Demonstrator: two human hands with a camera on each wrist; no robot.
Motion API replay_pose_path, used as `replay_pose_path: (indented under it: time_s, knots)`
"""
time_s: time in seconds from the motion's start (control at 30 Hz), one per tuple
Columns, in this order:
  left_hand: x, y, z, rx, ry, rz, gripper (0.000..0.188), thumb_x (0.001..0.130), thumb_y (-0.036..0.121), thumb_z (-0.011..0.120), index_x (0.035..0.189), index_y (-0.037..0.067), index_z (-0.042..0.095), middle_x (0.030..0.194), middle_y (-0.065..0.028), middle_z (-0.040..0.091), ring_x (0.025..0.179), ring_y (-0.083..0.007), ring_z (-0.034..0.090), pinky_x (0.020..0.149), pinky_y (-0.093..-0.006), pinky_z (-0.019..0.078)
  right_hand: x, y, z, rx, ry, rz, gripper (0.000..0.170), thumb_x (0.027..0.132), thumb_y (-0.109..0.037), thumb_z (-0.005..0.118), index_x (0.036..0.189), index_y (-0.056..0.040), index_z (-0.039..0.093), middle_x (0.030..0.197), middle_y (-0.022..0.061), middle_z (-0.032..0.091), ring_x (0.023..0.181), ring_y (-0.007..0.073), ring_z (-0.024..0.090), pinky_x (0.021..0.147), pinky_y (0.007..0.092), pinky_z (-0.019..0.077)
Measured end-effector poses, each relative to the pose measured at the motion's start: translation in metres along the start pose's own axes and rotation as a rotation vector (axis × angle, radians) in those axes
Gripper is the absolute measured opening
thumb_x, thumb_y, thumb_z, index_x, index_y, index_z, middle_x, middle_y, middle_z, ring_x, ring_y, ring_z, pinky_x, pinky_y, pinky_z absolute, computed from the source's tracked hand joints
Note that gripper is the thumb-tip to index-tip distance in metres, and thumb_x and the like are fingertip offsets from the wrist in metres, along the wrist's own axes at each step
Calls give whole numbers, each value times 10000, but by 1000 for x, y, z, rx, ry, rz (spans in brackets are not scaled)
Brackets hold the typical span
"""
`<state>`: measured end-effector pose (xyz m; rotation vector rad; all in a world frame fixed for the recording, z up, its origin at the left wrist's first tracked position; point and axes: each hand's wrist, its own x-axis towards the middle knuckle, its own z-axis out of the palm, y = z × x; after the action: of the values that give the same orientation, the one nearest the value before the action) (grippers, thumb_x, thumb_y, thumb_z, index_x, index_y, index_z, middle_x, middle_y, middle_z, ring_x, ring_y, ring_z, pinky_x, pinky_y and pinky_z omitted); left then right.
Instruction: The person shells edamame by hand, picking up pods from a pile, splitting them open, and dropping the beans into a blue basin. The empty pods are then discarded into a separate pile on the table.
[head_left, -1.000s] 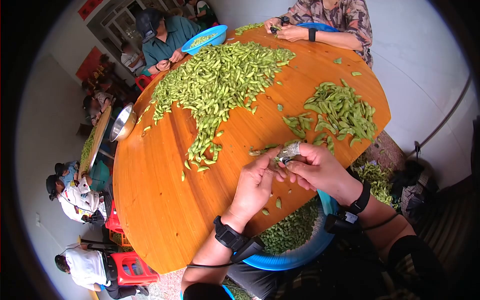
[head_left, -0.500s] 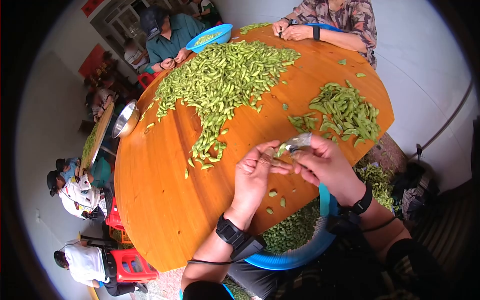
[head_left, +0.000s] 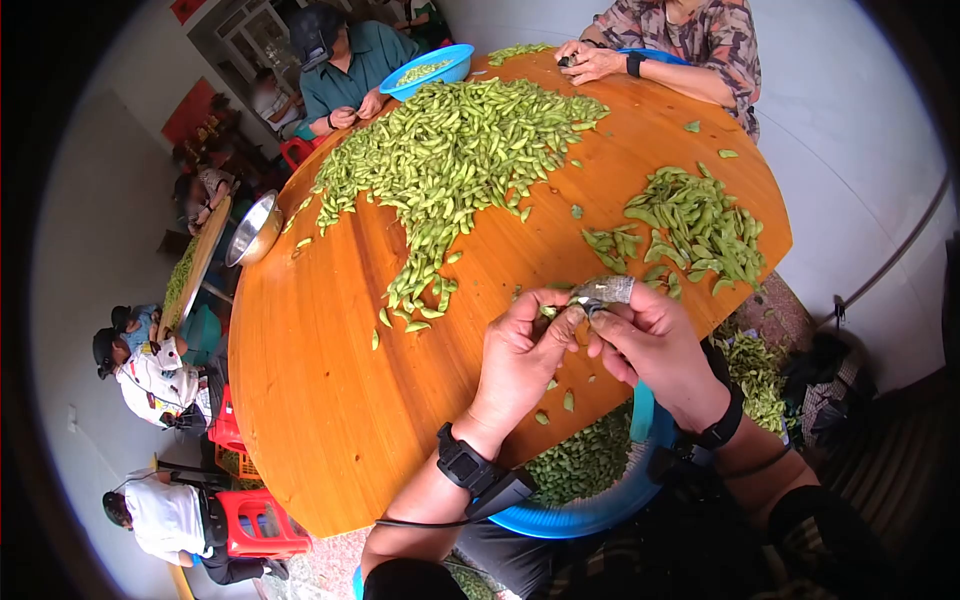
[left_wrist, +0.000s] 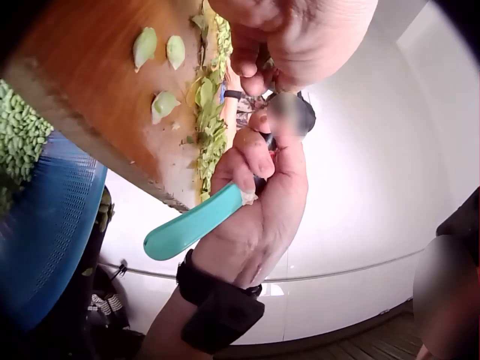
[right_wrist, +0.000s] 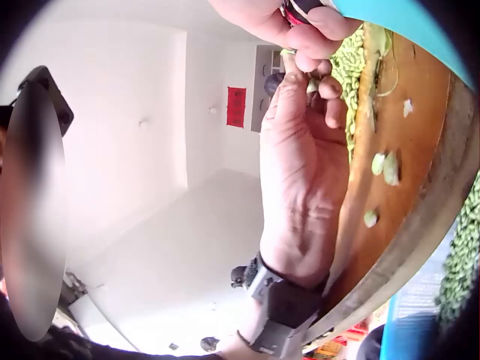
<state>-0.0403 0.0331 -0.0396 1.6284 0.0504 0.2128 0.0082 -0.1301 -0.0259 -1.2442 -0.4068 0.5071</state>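
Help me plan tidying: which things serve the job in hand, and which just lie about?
In use: green bean pods; teal-handled tool in right hand; round blue plastic basin of shelled green beans.
Seemingly idle: shiny round metal bowl; orange plastic crate.

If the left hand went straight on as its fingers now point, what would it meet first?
Probably the right hand: it lies just ahead of the left hand in the head view. Whether the two touch is unclear.
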Motion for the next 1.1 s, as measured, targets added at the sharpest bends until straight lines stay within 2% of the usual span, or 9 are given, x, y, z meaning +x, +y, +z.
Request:
replay_pose_path:
  time_s: [0.3,0.5,0.6,0.7,0.83,0.97,1.03,1.07,1.1]
  knots:
    - [1,-2,-7,-525,-165,-99,106,938,63,577,1031,100,540,804,-44,589,574,-73,430,483,-194,307,5,-6,-23,542,-253,390,188,936,-119,535,1105,-40,552,750,49,568,460,51,427,383,183,309]
    - [3,-2,-10,-625,-248,-102,122,961,87,540,1081,71,535,799,-19,550,578,-56,391,488,-195,284,7,-4,-29,895,-235,582,205,933,-107,534,1129,-44,536,723,50,550,426,52,387,376,178,303]
    - [5,3,-8,-665,-180,-107,177,966,54,489,1135,42,540,755,-2,453,562,-63,349,477,-189,280,6,-23,-32,361,-115,279,201,925,-83,540,1118,-51,584,715,28,583,442,40,415,383,175,307]
    - [7,-1,-11,-677,-166,-122,202,978,64,464,1165,10,519,803,-8,465,557,-57,340,478,-187,280,10,-16,-23,-657,115,-283,256,874,-92,594,1117,-15,616,658,73,575,496,105,475,462,263,386]
    - [4,8,-6,-542,-149,-184,234,996,98,442,1206,13,501,832,-4,494,548,-56,360,472,-181,295,10,-15,-9,-715,-58,-317,185,823,-91,651,958,19,588,654,161,544,533,212,510,521,320,409]
    - [6,2,-12,-621,-233,-202,242,1008,128,420,1221,26,476,841,-16,523,579,-72,419,498,-192,332,10,-9,0,-717,-44,-323,167,815,-83,654,910,20,563,676,179,559,548,272,537,518,336,415]
    - [10,-4,-13,-824,-82,-257,267,1019,163,412,1234,12,460,885,-34,561,624,-121,507,531,-225,382,10,-9,2,-759,-26,-314,164,813,-77,651,912,19,562,685,185,566,560,291,555,520,342,420]
    - [13,-20,-25,-911,-200,-206,269,1025,167,383,1213,-14,449,998,-99,594,800,-228,625,680,-294,509,9,-8,3,-765,0,-343,161,812,-77,649,915,15,566,695,188,573,582,304,573,526,353,429]
    - [12,-17,-22,-915,-200,-205,269,1025,167,383,1213,-14,449,998,-99,594,800,-228,625,680,-294,509,8,-7,4,-770,27,-371,159,811,-77,647,919,11,569,704,190,579,603,317,592,533,364,438]
